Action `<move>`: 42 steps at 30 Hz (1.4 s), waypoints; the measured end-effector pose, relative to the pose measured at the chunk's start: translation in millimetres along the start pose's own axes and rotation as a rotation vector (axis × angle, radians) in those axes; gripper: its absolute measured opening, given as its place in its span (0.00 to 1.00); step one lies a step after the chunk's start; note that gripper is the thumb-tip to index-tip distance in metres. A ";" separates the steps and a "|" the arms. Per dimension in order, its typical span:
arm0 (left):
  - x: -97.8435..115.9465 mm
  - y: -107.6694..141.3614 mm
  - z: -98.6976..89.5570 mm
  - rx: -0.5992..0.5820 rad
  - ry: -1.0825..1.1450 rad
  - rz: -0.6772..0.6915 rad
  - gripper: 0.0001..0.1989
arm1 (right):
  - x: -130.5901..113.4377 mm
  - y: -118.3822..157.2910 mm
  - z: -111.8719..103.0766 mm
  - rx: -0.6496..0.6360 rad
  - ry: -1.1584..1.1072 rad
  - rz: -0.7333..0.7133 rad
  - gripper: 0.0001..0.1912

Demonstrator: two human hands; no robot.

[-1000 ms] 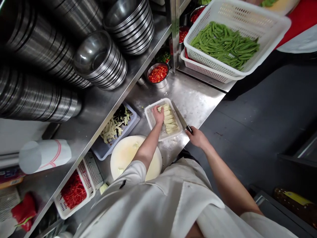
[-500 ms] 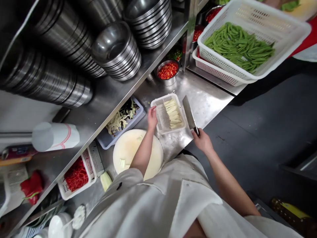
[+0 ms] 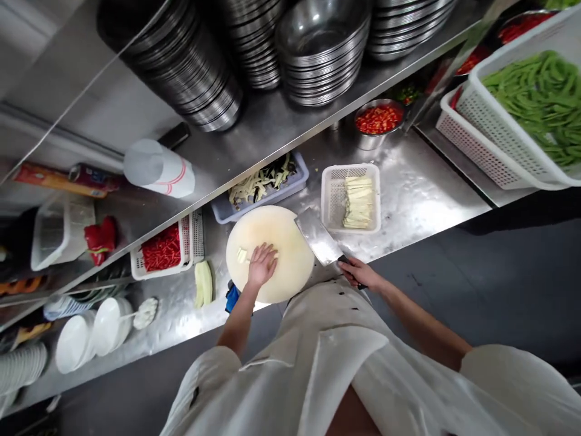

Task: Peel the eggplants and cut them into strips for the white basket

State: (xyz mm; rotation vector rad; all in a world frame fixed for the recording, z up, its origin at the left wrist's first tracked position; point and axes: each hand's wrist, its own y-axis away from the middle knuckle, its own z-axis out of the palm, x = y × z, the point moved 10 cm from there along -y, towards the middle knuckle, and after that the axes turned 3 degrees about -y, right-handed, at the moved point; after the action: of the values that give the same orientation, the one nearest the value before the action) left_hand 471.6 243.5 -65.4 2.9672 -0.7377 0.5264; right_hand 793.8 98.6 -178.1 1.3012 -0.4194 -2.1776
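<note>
My left hand [image 3: 263,264] lies over the round cutting board [image 3: 290,266] with its fingers spread, palm down. Beside it are small pale pieces [image 3: 242,255], and a bit of pale stuff shows near its fingertips. The handle of a cleaver [image 3: 319,236] is in my closed right hand [image 3: 358,272]; its broad blade reaches over the board's right edge. Just beyond the blade stands a white perforated basket [image 3: 333,200] holding pale peeled strips [image 3: 358,203], stacked on its right side.
Behind the board a bluish tray [image 3: 224,210] holds dark and pale peelings. A peeled pale vegetable [image 3: 204,283] lies left, near a basket of red strips [image 3: 161,248]. Overhead runs a steel shelf [image 3: 267,130] with stacked bowls [image 3: 324,66]. Green beans [image 3: 540,103] fill a right-hand basket.
My left hand has left the basket's left side and come down on the board. My right hand has brought the cleaver left to the board's edge. The view has shifted left.
</note>
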 end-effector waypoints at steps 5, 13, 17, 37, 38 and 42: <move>-78.3 38.2 -30.4 0.370 -0.106 -0.551 0.27 | -3.0 -40.0 53.3 -0.059 0.181 0.022 0.26; -66.2 42.3 1.3 0.609 0.309 -0.703 0.33 | 20.0 -87.5 207.2 -0.293 0.546 0.049 0.12; -37.3 79.4 4.0 0.841 0.403 -0.769 0.29 | 27.7 -62.9 212.4 -0.368 0.576 0.044 0.13; -209.7 46.7 -102.4 0.595 0.189 -0.914 0.12 | -34.5 25.8 45.5 0.073 0.964 0.045 0.29; -234.2 93.9 -97.9 0.497 0.155 -1.120 0.17 | -31.6 22.0 43.8 0.087 1.013 0.056 0.28; -284.0 208.8 -95.8 0.355 0.151 -1.313 0.28 | -37.3 -0.5 55.0 0.179 1.191 -0.012 0.23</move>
State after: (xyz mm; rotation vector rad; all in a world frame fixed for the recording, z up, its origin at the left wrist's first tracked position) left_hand 109.5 197.0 -79.0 2.7930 1.3534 0.7184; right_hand 759.2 120.8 -125.8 2.3670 -0.1001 -1.0385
